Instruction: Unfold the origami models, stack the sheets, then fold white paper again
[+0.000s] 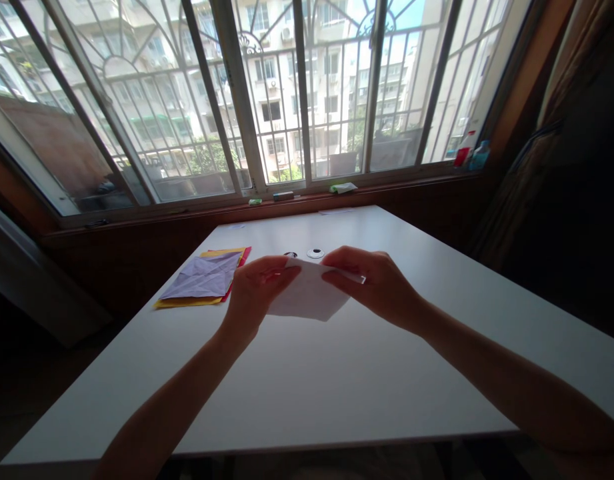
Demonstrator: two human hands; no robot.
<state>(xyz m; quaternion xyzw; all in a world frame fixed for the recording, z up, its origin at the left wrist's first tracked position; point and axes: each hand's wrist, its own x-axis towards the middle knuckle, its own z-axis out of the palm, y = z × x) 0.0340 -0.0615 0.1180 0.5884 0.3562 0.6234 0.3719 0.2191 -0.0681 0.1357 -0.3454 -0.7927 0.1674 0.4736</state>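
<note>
Both hands hold a folded sheet of white paper [309,293] above the table, over its middle. My left hand [257,287] pinches the upper left edge between thumb and fingers. On the other side, my right hand [369,283] pinches the upper right edge the same way. The paper's lower part hangs toward me and comes to a blunt point. Just beyond the hands lies a white disc with a black centre [315,253]. A small dark round thing [291,254] beside it is partly hidden by my left hand.
A stack of creased paper sheets [201,277], pale lilac over yellow and red, lies left on the white table [307,393]. Small packets [343,189] rest on the windowsill behind. Red and blue bottles [479,155] stand at its right end. Dark curtain [551,167] hangs at the right.
</note>
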